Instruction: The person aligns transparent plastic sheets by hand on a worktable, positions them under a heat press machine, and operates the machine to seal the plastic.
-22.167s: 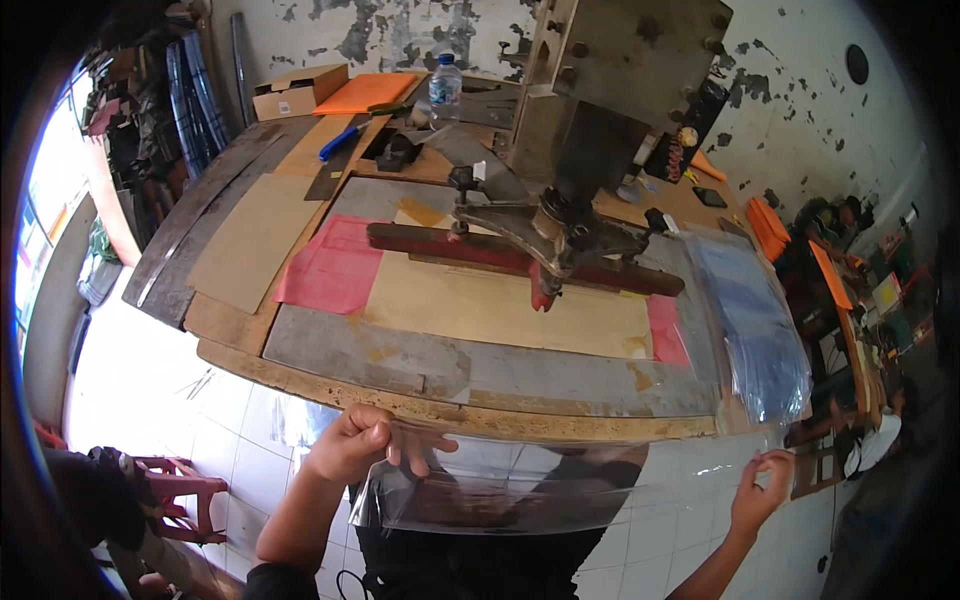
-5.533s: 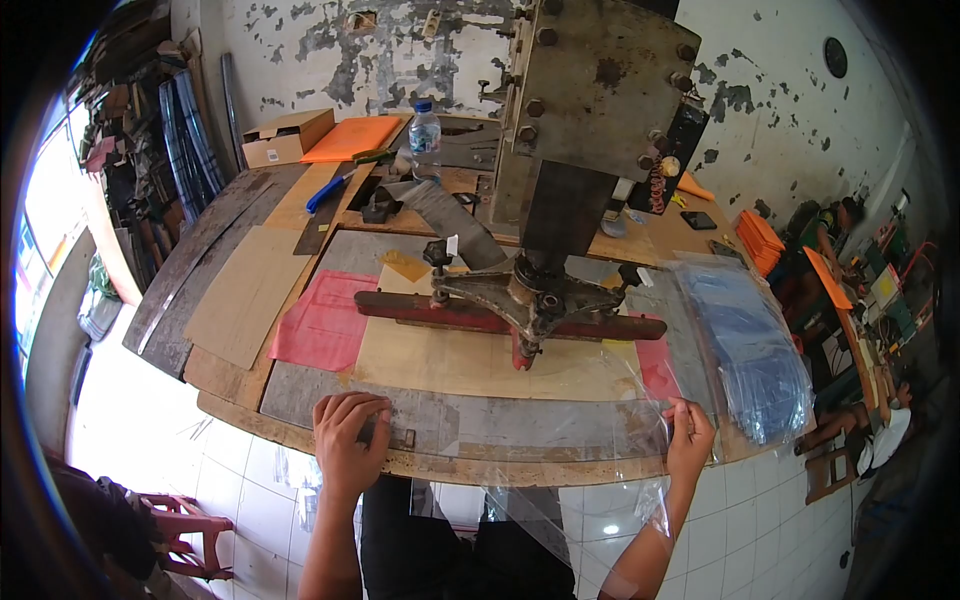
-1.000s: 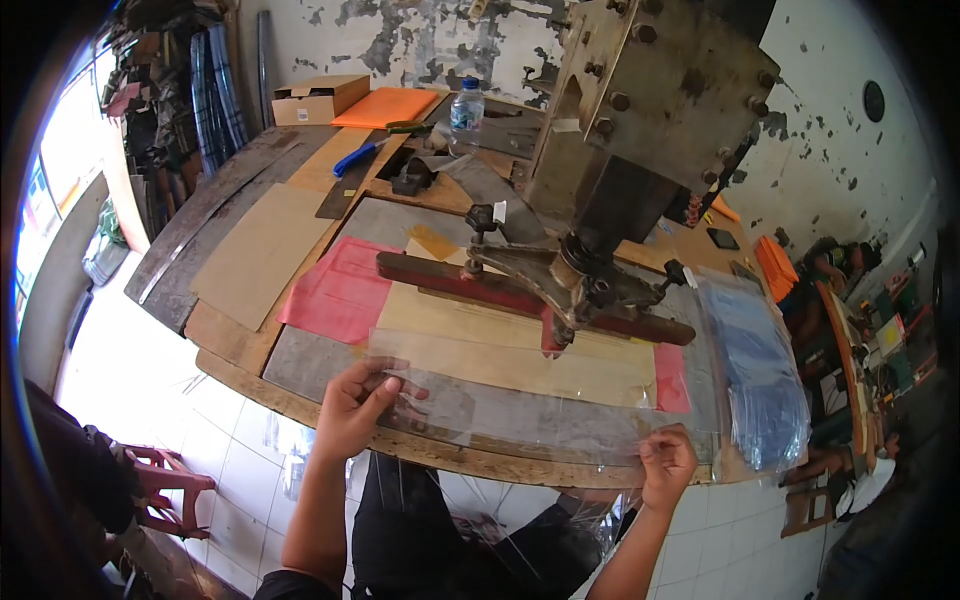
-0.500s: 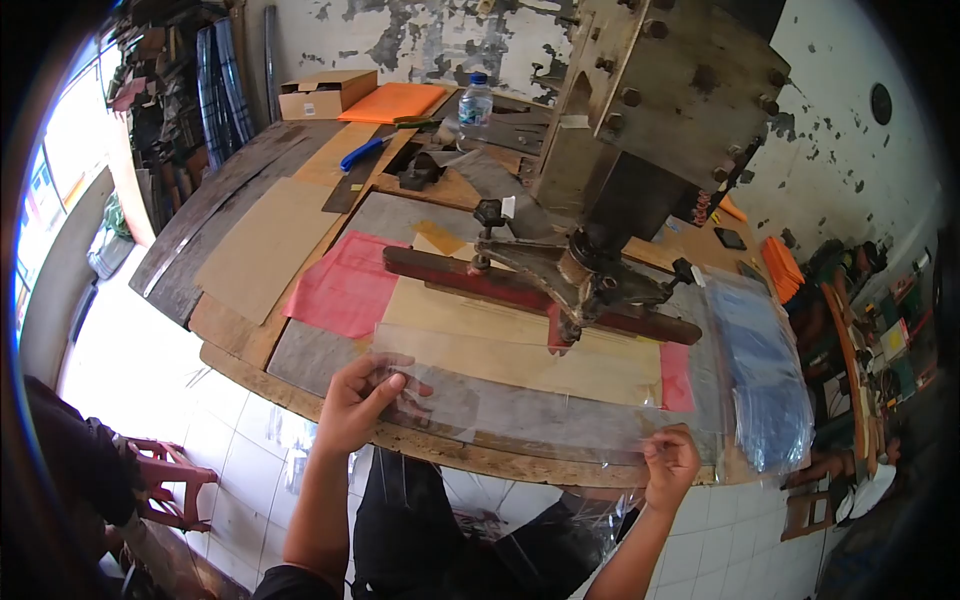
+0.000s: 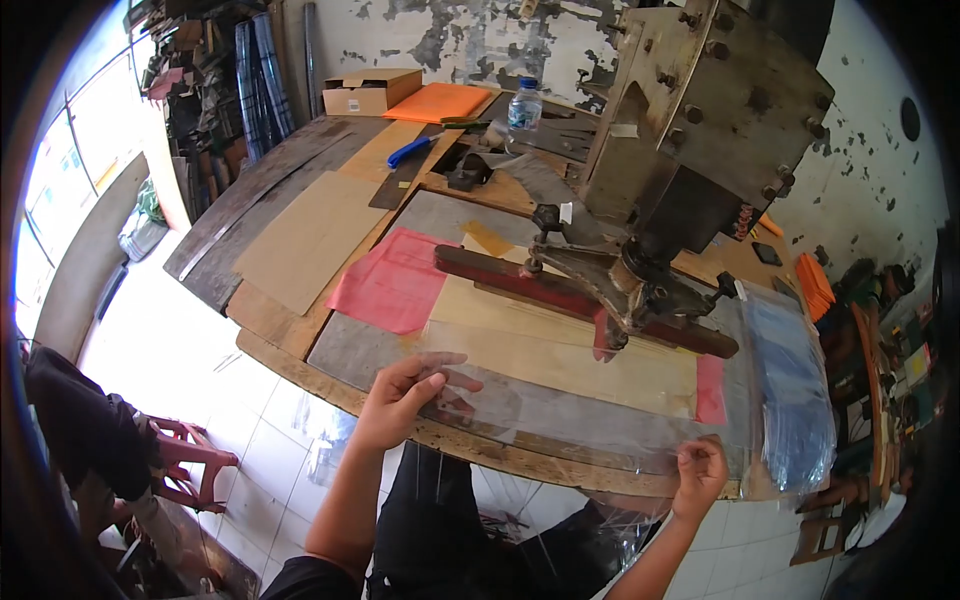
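Observation:
A clear plastic sheet (image 5: 580, 425) stretches between my two hands at the front edge of the worktable. My left hand (image 5: 400, 402) grips its left end between thumb and fingers, with part of the fingers seen through the film. At the other end, my right hand (image 5: 702, 476) pinches the near right corner, fingers curled in. The sheet's far edge overlaps a pale yellow sheet (image 5: 550, 340), which lies over pink material (image 5: 390, 280) on a grey plate (image 5: 340, 345). Above them sits the press's long red-brown bar (image 5: 480, 268), under a heavy metal press head (image 5: 725, 120).
To the right lies a stack of clear bluish plastic (image 5: 790, 390). At the back are a cardboard box (image 5: 372, 92), an orange packet (image 5: 438, 102), a water bottle (image 5: 524, 106) and a blue-handled cutter (image 5: 408, 152). A red stool (image 5: 190, 460) stands beside a person at left.
The camera view has turned left, so everything sits farther right in the picture. Both hands keep their hold on the plastic sheet, with little movement relative to the table.

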{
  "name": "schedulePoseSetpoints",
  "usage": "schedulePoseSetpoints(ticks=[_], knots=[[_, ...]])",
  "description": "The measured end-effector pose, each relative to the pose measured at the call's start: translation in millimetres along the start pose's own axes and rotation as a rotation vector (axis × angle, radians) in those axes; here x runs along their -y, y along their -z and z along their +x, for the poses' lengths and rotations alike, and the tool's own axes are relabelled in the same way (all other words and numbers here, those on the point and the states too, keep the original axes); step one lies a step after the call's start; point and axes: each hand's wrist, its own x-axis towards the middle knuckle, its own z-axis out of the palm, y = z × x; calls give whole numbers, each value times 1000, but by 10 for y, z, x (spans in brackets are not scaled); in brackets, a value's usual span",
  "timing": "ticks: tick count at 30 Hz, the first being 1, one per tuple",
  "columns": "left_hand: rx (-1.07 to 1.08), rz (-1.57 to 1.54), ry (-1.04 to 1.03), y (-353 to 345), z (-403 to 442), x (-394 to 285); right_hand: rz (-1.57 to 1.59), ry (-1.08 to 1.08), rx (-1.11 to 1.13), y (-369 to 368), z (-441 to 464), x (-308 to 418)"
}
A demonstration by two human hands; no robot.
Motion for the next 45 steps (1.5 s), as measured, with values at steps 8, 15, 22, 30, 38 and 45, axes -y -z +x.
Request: schedulePoseSetpoints(ticks=[8, 15, 22, 30, 38, 45], knots=[[64, -170, -35, 65, 16, 67, -18, -10, 4, 19, -2, -17], [19, -49, 22, 81, -7, 78, -31, -21, -3, -1, 5, 16], [12, 25, 2, 48, 3, 52, -44, -17, -5, -2, 6, 3], [5, 36, 4, 41, 5, 43, -64, -20, -12, -3, 11, 10], [-7, 61, 28, 18, 0, 5, -46, -24, -13, -12, 12, 17], [-10, 82, 29, 7, -8, -28, -28, -37, -16, -18, 9, 23]])
